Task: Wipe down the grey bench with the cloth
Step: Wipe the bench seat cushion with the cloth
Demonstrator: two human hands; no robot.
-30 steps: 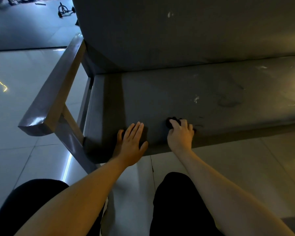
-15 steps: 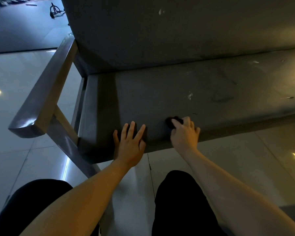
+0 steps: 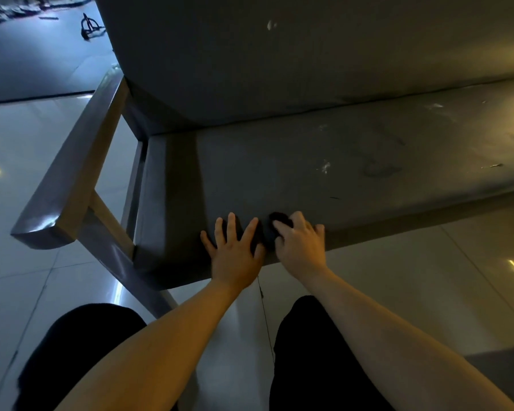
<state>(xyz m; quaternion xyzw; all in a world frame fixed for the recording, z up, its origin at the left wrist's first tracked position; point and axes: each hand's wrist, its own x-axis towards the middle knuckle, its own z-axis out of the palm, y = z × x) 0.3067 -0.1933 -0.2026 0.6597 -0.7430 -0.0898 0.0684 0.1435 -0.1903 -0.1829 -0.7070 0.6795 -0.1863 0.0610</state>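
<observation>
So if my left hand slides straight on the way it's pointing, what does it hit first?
Probably the backrest. The left hand lies flat at the front edge of the seat, the stretch ahead looks bare, and the cloth sits just right of that line.

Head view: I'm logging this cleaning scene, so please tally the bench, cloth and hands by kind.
Grey padded bench: 1
Small dark cloth: 1
Hands: 2, left hand and right hand
Total: 4
</observation>
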